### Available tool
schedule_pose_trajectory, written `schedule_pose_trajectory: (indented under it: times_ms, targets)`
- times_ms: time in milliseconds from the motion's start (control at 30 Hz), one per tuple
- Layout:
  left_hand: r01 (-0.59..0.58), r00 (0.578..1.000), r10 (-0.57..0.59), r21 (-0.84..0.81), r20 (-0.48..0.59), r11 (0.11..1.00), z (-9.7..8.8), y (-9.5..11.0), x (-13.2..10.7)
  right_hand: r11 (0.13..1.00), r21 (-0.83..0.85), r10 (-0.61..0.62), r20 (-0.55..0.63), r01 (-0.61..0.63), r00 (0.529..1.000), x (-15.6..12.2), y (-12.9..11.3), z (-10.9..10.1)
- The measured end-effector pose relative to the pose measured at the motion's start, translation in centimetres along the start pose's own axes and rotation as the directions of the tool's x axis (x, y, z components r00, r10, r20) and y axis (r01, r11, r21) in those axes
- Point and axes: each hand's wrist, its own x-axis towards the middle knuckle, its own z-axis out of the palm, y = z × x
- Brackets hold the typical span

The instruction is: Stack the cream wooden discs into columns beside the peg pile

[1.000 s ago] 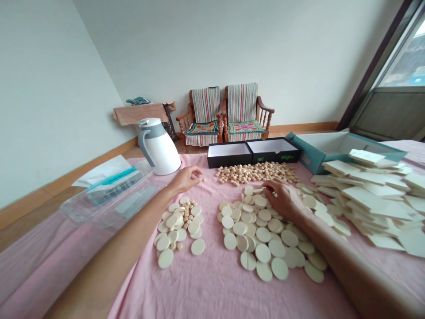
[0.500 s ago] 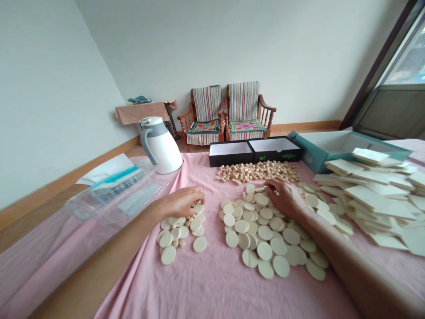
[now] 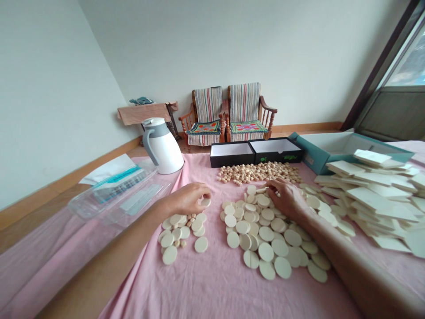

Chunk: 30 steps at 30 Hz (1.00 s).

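Observation:
My left hand (image 3: pixel 191 198), fingers closed, pinches a pale round wooden disc (image 3: pixel 206 202) just above a small pile of discs (image 3: pixel 170 255). A few little wooden beads (image 3: pixel 183 244) lie among that pile. Over the far edge of the larger heap of discs (image 3: pixel 265 251), my right hand (image 3: pixel 282 193) has its fingers pinched together. A thin pale disc (image 3: pixel 263 189), seen nearly edge-on, shows at those fingertips; they partly hide it.
Many wooden beads (image 3: pixel 259 172) lie before two black open boxes (image 3: pixel 279 157). At right, square wooden boards (image 3: pixel 381 199) are heaped by a teal box (image 3: pixel 318 159). A white jug (image 3: pixel 168 153) and clear plastic packaging (image 3: pixel 116 190) stand left on the pink cloth (image 3: pixel 212 283).
My left hand has risen slightly and moved right, away from the small pile, with a disc in its fingers. My right hand stays almost in place.

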Motion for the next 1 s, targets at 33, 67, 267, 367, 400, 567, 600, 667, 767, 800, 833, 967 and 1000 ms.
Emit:
schedule_pose_trajectory:
  times_ms: [33, 67, 267, 367, 400, 567, 600, 667, 767, 800, 833, 967, 1000]
  targets:
    - [-0.017, 0.999, 0.015, -0.065, -0.031, 0.998, -0.5, 0.8, 0.3, 1.000, 0.001, -0.001, 0.003, 0.001, 1.000, 0.0, 0.0, 0.0]
    - [-0.032, 0.998, 0.024, -0.136, -0.059, 0.990, -0.9, 1.5, 0.5, 1.000, 0.002, 0.000, 0.004, 0.000, 1.000, 0.0, 0.0, 0.0]
    - [-0.034, 0.996, 0.023, -0.138, -0.082, 0.990, -1.7, 2.3, 0.2, 1.000, 0.001, 0.019, 0.007, -0.019, 1.000, 0.0, -0.1, -0.1]
    - [-0.005, 0.999, 0.005, 0.002, 0.035, 1.000, -0.7, 0.4, -0.7, 1.000, 0.006, 0.016, 0.006, -0.016, 1.000, 0.0, -0.2, -0.1]
    - [0.009, 0.998, -0.012, 0.047, 0.058, 0.999, -0.2, -0.3, -1.0, 1.000, 0.006, 0.014, 0.004, -0.014, 1.000, 0.0, -0.2, -0.1]
    - [0.004, 0.998, -0.015, 0.157, 0.068, 0.988, 1.7, -2.5, -1.6, 1.000, 0.002, 0.011, 0.002, -0.011, 1.000, 0.0, -0.2, -0.1]
    - [-0.002, 0.998, -0.008, 0.164, 0.061, 0.986, 1.9, -2.6, -1.5, 1.000, 0.001, 0.010, 0.004, -0.010, 1.000, 0.0, -0.2, -0.1]
    - [-0.008, 0.999, -0.001, 0.172, 0.048, 0.985, 2.0, -2.5, -1.4, 1.000, -0.001, 0.006, 0.004, -0.006, 1.000, 0.0, -0.2, -0.1]
    - [-0.006, 1.000, 0.004, 0.105, 0.015, 0.994, 1.2, -1.5, -1.2, 1.000, -0.001, 0.003, 0.003, -0.003, 1.000, 0.0, -0.2, -0.1]
    - [-0.017, 1.000, 0.017, 0.046, 0.004, 0.999, 0.7, -1.0, -1.2, 1.000, -0.001, 0.004, 0.003, -0.004, 1.000, 0.0, -0.2, -0.1]
    - [-0.032, 0.999, 0.031, -0.023, -0.014, 0.999, 0.2, -0.6, -1.1, 1.000, -0.003, 0.007, 0.003, -0.007, 1.000, 0.0, -0.2, -0.1]
    - [-0.027, 0.994, 0.011, -0.145, -0.110, 0.989, -1.5, -0.1, -0.7, 1.000, -0.009, 0.011, -0.005, -0.011, 1.000, 0.0, -0.2, -0.1]
    - [0.000, 0.993, -0.014, -0.120, -0.114, 0.993, -1.5, -0.4, -0.6, 1.000, -0.008, 0.009, -0.004, -0.009, 1.000, 0.0, -0.2, -0.2]
